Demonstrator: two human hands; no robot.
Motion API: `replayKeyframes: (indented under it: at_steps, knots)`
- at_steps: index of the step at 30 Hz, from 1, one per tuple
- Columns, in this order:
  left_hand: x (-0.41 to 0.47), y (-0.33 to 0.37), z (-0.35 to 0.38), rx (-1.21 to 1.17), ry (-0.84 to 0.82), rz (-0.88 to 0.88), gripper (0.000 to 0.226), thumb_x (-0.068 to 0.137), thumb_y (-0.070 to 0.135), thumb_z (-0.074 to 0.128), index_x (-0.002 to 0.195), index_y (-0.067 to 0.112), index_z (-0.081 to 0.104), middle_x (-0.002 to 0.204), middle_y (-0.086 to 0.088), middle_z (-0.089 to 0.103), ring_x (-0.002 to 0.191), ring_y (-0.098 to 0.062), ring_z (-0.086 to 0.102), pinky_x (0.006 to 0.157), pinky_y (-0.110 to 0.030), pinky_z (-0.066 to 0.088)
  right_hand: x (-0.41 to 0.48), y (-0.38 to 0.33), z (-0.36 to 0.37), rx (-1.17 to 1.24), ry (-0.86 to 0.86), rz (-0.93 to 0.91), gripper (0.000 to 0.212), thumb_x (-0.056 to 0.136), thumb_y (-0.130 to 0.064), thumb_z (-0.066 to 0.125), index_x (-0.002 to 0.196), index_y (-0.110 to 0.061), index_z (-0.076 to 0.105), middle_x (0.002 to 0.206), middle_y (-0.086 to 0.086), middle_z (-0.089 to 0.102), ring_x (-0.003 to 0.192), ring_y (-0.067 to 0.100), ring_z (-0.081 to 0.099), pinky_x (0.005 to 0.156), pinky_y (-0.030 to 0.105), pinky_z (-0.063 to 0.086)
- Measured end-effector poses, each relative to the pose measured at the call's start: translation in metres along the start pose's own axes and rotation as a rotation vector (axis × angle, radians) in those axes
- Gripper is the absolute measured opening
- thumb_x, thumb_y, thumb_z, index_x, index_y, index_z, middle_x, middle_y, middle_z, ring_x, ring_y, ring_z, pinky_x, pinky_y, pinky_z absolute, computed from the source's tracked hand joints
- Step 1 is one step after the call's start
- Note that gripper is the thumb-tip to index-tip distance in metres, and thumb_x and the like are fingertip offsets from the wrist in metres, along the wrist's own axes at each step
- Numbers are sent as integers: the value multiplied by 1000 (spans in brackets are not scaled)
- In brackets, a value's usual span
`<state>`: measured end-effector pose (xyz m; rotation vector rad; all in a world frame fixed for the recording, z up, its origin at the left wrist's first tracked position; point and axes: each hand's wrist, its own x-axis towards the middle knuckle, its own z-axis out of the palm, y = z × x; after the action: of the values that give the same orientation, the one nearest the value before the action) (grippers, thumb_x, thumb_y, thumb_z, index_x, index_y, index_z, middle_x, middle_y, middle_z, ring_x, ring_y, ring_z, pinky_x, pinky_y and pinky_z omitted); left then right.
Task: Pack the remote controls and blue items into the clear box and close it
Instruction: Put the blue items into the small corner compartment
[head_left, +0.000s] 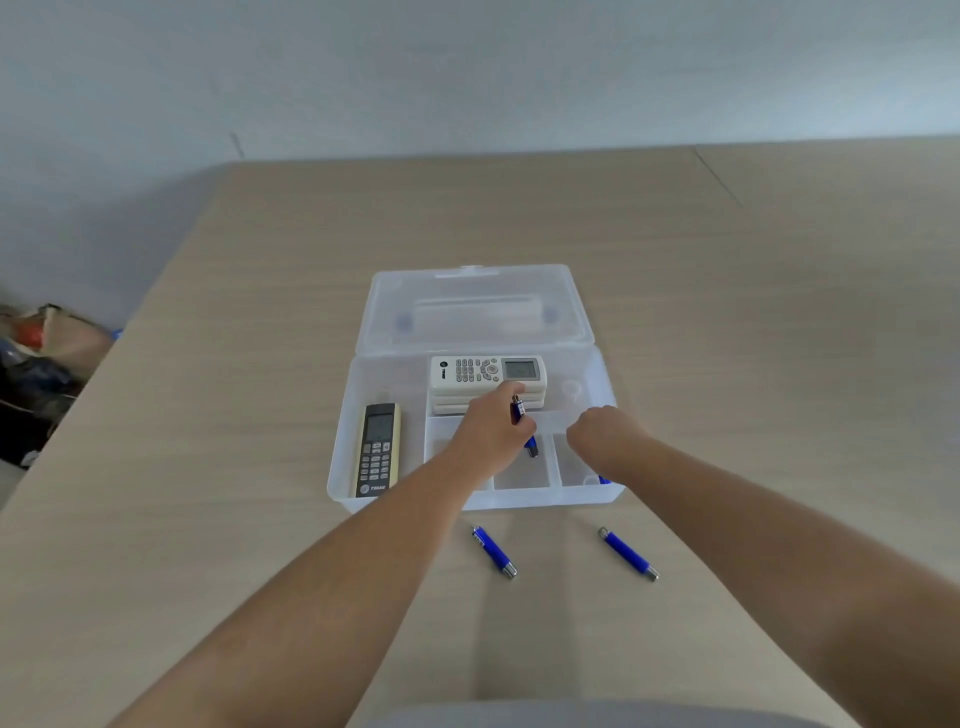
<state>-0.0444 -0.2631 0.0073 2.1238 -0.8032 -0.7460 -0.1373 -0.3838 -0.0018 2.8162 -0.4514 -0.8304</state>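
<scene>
A: Item one, clear box (343, 467), lid (475, 312) thrown back, standing on the desk (260, 519). Contents?

B: Stacked white remotes (485, 382) at the rear; one dark remote (378, 449) along the left side. Left hand (493, 431) over the middle tray, its fingers pinching a blue pen-like item (518, 410). Another blue piece (532, 446) shows just under that hand; I cannot tell whether it is part of the same item. Right hand (602, 441) curled over the right tray; what its fingers hold is hidden, though a blue tip (604, 479) shows at the box's front right corner.

A: Outstanding?

B: Two blue items on the desk in front of the box, left one (493, 552) and right one (628, 554).

A: Hazards?

B: In my judgement, an item laid across a tray divider or propped on the remotes could stop the lid seating. The round barrels may roll away if a forearm brushes them.

A: Legible marks?

B: "TRANE" at the dark remote's foot. The white remote bears a logo, too small to read.
</scene>
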Motion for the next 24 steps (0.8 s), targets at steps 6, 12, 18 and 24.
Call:
replayKeyframes:
  at_steps: [6,12,18,24]
  knots:
    - [1,11,3,63,30,8,35,89,11,55,124,9,50,87,-2,56,75,-18,51,60,-22,41,-6,10,4,-149,94,-90,34,83,11,44,59,-11,35,58,0,33,51,14,29,71,28,29]
    - [1,40,20,256,-34,74,32,91,10,52,123,7,48,106,-15,67,95,-30,63,79,-35,48,-22,45,3,370,345,65,32,89,-5,45,111,-17,65,108,5,64,104,25,56,82,29,45]
    - [0,62,64,616,-146,69,37,95,-1,45,131,-2,40,78,-12,42,85,-22,59,69,-25,42,-50,55,27,1049,363,251,18,81,-15,63,98,-17,58,90,2,62,81,21,61,73,33,52]
    - [11,63,87,678,-171,-19,31,96,3,47,127,-3,46,66,-2,20,100,-20,59,87,-25,45,-58,55,48,1282,258,258,22,81,-2,53,100,-13,58,76,6,69,67,19,60,66,31,52]
